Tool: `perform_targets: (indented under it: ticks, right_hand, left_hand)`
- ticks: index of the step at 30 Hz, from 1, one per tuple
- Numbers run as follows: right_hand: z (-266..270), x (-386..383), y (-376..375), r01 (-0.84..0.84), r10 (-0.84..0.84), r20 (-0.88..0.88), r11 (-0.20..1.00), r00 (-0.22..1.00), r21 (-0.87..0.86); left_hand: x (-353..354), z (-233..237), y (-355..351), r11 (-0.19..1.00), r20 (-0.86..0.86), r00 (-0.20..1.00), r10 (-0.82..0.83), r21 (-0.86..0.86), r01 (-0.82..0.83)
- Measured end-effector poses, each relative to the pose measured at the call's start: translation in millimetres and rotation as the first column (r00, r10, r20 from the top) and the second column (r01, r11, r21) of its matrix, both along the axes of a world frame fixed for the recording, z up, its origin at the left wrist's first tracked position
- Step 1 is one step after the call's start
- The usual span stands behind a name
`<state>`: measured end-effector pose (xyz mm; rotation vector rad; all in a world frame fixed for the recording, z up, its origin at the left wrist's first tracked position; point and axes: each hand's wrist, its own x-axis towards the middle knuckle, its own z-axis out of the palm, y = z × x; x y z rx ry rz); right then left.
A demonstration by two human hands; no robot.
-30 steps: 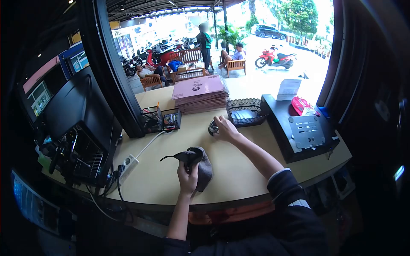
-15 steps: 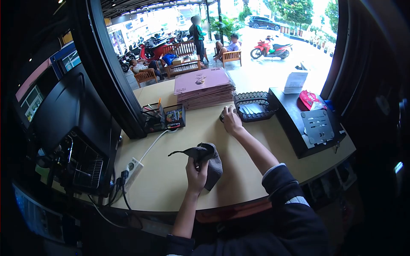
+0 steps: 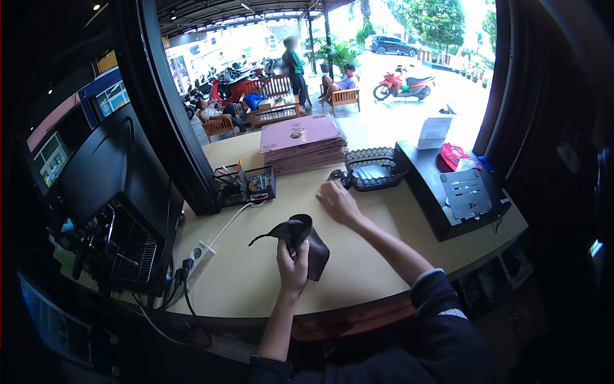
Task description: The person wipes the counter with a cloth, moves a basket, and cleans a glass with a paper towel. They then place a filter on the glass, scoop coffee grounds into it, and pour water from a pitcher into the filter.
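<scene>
My left hand (image 3: 293, 272) is closed around a dark grey cloth (image 3: 314, 253), gathered upright over the counter, with a loose corner hanging out to the left. My right hand (image 3: 339, 203) is over the middle of the counter, its fingers loosely bent and nothing showing in them. Just beyond its fingertips, a small dark round object (image 3: 339, 176) stands between the stack of pink menus (image 3: 306, 132) and a black lace-edged basket (image 3: 378, 185) with white paper-like pieces inside.
A black organizer (image 3: 261, 185) with pens and small packets stands left of the menus. A white power strip (image 3: 200, 256) lies near a black coffee machine (image 3: 121, 192). At right, a black box (image 3: 425, 192) carries a metal stand (image 3: 467, 192) and a red pouch (image 3: 454, 155). People sit outside.
My right hand has let go of the small dark round object and drawn back toward me. My left hand still holds the cloth, and the view has shifted slightly.
</scene>
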<state>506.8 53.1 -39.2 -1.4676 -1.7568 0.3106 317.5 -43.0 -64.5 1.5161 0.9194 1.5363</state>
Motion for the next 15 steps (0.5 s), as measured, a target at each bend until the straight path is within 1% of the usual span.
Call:
perform_targets:
  ticks: [1, 3, 4, 5, 6, 7, 8, 9, 10, 11, 12, 13, 15]
  right_hand:
    - [12, -5, -26, -0.15, 0.123, -0.253, 0.984, 0.96, -0.092]
    - [18, -6, -72, -0.364, 0.336, -0.387, 0.931, 0.858, 0.001]
    - [25, -8, -96, -0.372, 0.364, -0.408, 0.926, 0.837, 0.062]
    - [31, -8, -117, -0.381, 0.394, -0.428, 0.917, 0.813, 0.12]
    - [34, -4, -130, -0.328, 0.361, -0.398, 0.932, 0.843, 0.152]
    - [34, 7, -132, -0.332, 0.367, -0.395, 0.93, 0.842, 0.156]
    - [28, 22, -133, -0.347, 0.375, -0.423, 0.927, 0.825, 0.144]
    - [28, 35, -140, -0.361, 0.38, -0.454, 0.923, 0.806, 0.132]
    - [32, 48, -149, -0.379, 0.361, -0.499, 0.923, 0.788, 0.07]
    - [31, 60, -153, -0.374, 0.364, -0.497, 0.924, 0.788, 0.083]
    - [31, 72, -157, -0.406, 0.388, -0.504, 0.91, 0.772, 0.078]
    - [30, 83, -162, -0.438, 0.41, -0.511, 0.896, 0.756, 0.07]
    - [28, 99, -172, -0.431, 0.394, -0.523, 0.9, 0.755, 0.056]
  left_hand:
    - [7, 7, -5, 1.0, 0.005, 1.0, -0.005, 0.01, 0.005]
    - [24, 19, -17, 0.995, 0.098, 0.991, -0.095, -0.008, 0.096]
    - [30, 15, -18, 0.991, -0.016, 0.996, -0.09, 0.094, 0.091]
    - [36, 32, -30, 0.984, -0.085, 0.988, -0.125, 0.115, 0.135]
    - [44, 34, -34, 0.98, -0.175, 0.982, -0.068, 0.175, 0.098]
    - [51, 36, -39, 0.969, -0.261, 0.965, -0.002, 0.237, 0.066]
    - [60, 38, -45, 0.98, -0.202, 0.979, -0.034, 0.184, 0.072]
    - [64, 43, -51, 0.98, -0.208, 0.978, -0.033, 0.185, 0.073]
    - [67, 48, -54, 0.983, -0.257, 0.965, -0.051, 0.158, 0.094]
    - [72, 55, -56, 0.984, -0.303, 0.95, -0.07, 0.137, 0.116]
    - [77, 64, -63, 0.981, -0.331, 0.943, -0.006, 0.183, 0.071]
    - [83, 68, -66, 0.978, -0.328, 0.945, -0.008, 0.194, 0.075]
    - [92, 71, -73, 0.983, -0.352, 0.936, -0.02, 0.166, 0.084]
